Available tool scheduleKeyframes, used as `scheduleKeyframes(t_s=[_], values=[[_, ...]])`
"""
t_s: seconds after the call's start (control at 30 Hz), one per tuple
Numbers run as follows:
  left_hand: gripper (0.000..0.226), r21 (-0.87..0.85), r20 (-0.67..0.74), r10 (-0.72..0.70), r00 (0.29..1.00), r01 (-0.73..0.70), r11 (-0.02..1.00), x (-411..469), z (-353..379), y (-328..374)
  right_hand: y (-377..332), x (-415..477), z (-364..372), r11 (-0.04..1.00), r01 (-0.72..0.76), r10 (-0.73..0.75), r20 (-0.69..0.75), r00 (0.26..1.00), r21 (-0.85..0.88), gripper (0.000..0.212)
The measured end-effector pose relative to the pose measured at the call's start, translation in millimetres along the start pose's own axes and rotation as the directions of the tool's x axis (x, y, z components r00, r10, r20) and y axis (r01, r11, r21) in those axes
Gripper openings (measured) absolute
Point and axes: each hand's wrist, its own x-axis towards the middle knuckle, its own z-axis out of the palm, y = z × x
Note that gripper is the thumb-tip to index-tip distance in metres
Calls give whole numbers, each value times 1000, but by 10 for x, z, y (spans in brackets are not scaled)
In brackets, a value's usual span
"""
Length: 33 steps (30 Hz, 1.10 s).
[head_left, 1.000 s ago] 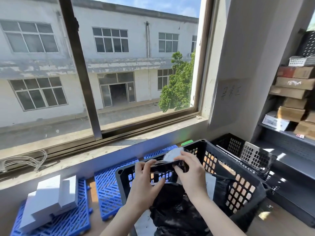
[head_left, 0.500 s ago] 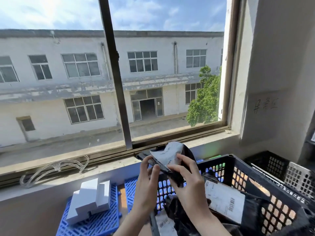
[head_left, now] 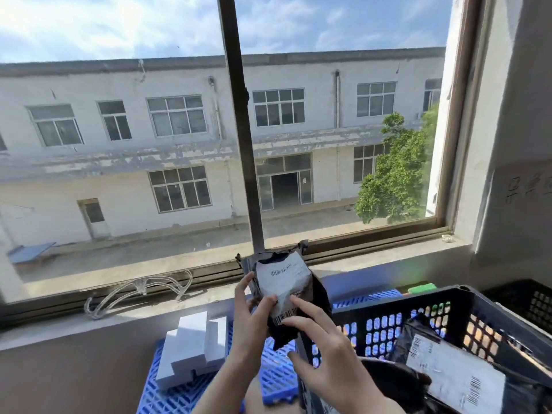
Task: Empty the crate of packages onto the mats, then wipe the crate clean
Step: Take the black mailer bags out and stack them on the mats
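Package [head_left: 283, 282]: raised above mat [head_left: 167, 395] and crate corner; bottom edge behind hands.
Left hand [head_left: 248, 318]: grips its left side.
Right hand [head_left: 325, 363]: straight fingers touching label.
Crate [head_left: 388, 300]: cut off right.

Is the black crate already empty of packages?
No, a large labelled package lies inside the crate, apart from the small package that the left hand holds up.

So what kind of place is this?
Probably a parcel sorting room. A black crate holds bagged packages with barcode labels, the left hand grips another package, and white boxes sit on blue mats by the window.
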Motion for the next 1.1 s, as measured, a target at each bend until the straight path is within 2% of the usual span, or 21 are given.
scheduleKeyframes(t_s=[0.07,0.2,0.3,0.37,0.47,0.53,0.6,0.7,0.8,0.9,1.0,1.1], values=[[53,-4,-17,-6,1000,5,1000,182,-89,-50,73,93,92,1000,-10,10,-3,1000,-3,41],[57,14,-39,-16,999,17,1000,575,-291,-140,241,454,231,996,-90,92,-144,985,18,34],[57,55,-50,-32,998,34,998,855,-492,-253,449,777,379,969,-225,193,-255,948,-102,33],[58,81,-52,-39,998,43,996,1047,-643,-358,586,975,541,913,-388,352,-237,905,-124,41],[57,127,-46,-55,997,60,990,1289,-810,-518,778,1232,898,788,-616,616,-18,788,-12,54],[55,144,-57,-47,997,54,988,1417,-896,-619,930,1334,1199,728,-685,682,74,727,25,55],[52,166,-56,-33,998,42,985,1538,-987,-727,1074,1388,1492,687,-726,720,102,687,33,50],[54,223,-46,-60,997,69,972,1739,-1174,-1013,1262,1410,1852,638,-770,767,72,638,25,48],[61,266,-18,-172,985,171,949,1890,-1319,-1364,1438,1357,2141,575,-818,818,-3,575,24,48],[70,311,-1,-255,967,243,919,1980,-1391,-1712,1639,1242,2378,472,-881,880,-71,469,30,52],[67,355,45,-288,956,254,900,2012,-1372,-1964,1847,1129,2541,392,-920,913,-129,387,21,54],[67,398,41,-321,946,279,874,2036,-1341,-2292,2070,973,2665,344,-938,921,-178,346,-42,56]])
